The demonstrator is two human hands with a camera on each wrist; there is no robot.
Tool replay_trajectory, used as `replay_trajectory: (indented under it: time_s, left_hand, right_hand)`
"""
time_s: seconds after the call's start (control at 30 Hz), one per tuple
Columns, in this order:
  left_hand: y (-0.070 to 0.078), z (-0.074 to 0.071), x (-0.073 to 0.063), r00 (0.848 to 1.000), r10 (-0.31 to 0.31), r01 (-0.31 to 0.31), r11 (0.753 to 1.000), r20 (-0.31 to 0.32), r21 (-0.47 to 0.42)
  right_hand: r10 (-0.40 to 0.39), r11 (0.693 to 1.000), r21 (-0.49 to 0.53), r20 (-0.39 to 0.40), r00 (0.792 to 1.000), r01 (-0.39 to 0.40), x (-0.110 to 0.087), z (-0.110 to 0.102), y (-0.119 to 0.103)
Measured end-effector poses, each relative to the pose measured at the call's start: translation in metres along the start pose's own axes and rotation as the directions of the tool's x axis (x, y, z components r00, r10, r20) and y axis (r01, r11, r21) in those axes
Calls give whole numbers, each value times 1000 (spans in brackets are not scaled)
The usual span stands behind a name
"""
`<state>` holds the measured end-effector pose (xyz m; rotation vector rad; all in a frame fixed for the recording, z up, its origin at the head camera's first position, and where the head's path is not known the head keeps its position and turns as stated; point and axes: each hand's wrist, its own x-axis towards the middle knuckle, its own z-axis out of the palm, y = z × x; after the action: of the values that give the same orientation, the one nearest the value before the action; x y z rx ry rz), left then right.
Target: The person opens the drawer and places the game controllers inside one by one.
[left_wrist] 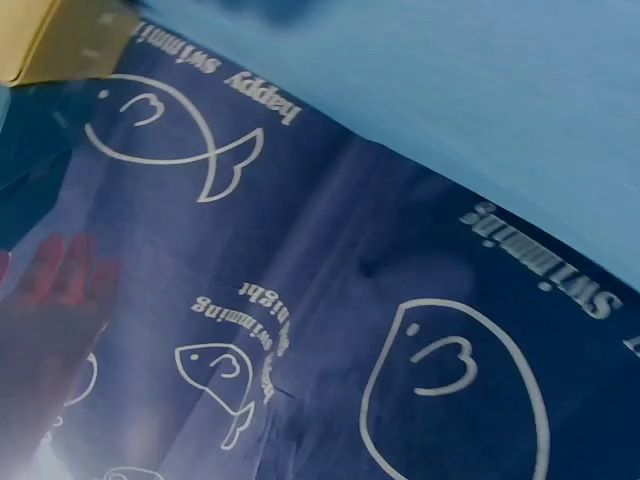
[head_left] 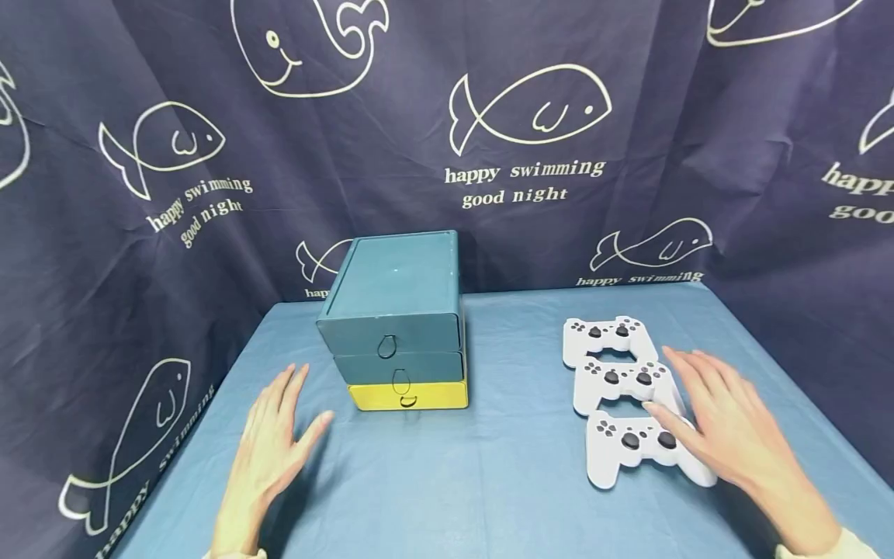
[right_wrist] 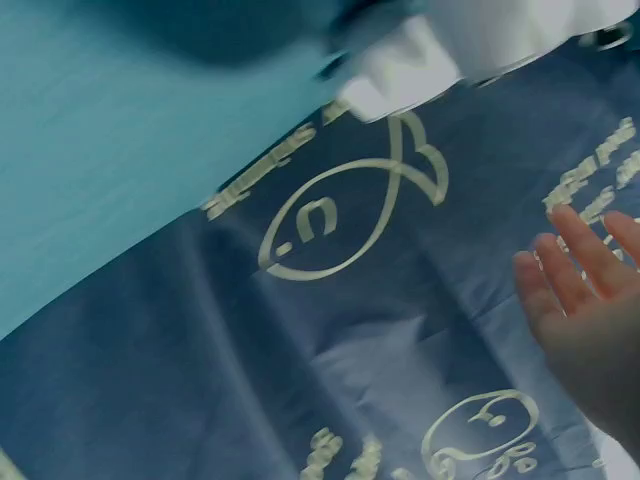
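My left hand (head_left: 268, 442) hovers over the table's left part with straight fingers and the thumb spread, holding nothing. To its right stands a small drawer box (head_left: 391, 279), two teal drawers above a yellow bottom drawer (head_left: 436, 395), each with a loop pull on its front. On the other side my right hand (head_left: 733, 419), fingers extended, overlaps the right edge of three white game controllers: a far one (head_left: 576, 341), a middle one (head_left: 590, 388) and a near one (head_left: 602, 454). They lie in a column with black thumbsticks up. Nothing is gripped by the right hand.
A blue cloth covers the table (head_left: 517, 466). Behind it and along both sides hangs a dark navy curtain (head_left: 405, 155) with white fish drawings and lettering. The drawer box stands close to the back curtain.
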<state>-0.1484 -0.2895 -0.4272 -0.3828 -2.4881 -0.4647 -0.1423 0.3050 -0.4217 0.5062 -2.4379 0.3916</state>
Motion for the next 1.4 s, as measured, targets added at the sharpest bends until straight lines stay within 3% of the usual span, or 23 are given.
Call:
replay_trajectory:
  time_s: [0.1,0.23,0.33,0.43,0.57,0.67,0.83,1.0,1.07,1.27,1.4]
  left_hand:
    - [6,-2,8,996,10,-17,997,-91,-78]
    - [15,-3,17,984,-34,6,988,-177,-156]
    - [22,-2,24,971,-89,35,971,-221,-238]
    - [26,1,34,959,-119,22,936,-258,-350]
    - [31,4,46,944,-149,-10,880,-296,-475]
    - [34,4,54,930,-180,-15,852,-320,-524]
    - [45,-1,67,914,-216,-11,834,-344,-552]
    - [36,2,80,921,-212,-15,820,-328,-572]
    - [29,4,84,927,-208,-15,811,-313,-585]
    - [25,0,94,939,-208,-10,779,-273,-628]
    - [25,0,95,937,-209,-14,779,-280,-627]
  right_hand:
    - [-95,994,41,-170,981,103,14,8,-17]
    - [-251,955,59,-371,894,292,33,21,-41]
    - [-330,913,79,-433,839,399,44,30,-59]
    - [-369,883,109,-444,817,457,53,39,-77]
    - [-381,863,159,-417,825,480,61,52,-95]
    - [-382,850,204,-396,835,486,66,60,-106]
    - [-373,823,296,-363,854,485,75,73,-121]
    - [-362,806,362,-324,874,468,80,81,-135]
    - [-363,800,373,-326,873,471,82,83,-140]
    - [-363,784,394,-337,869,480,85,89,-150]
    - [-363,781,405,-326,873,476,85,92,-155]
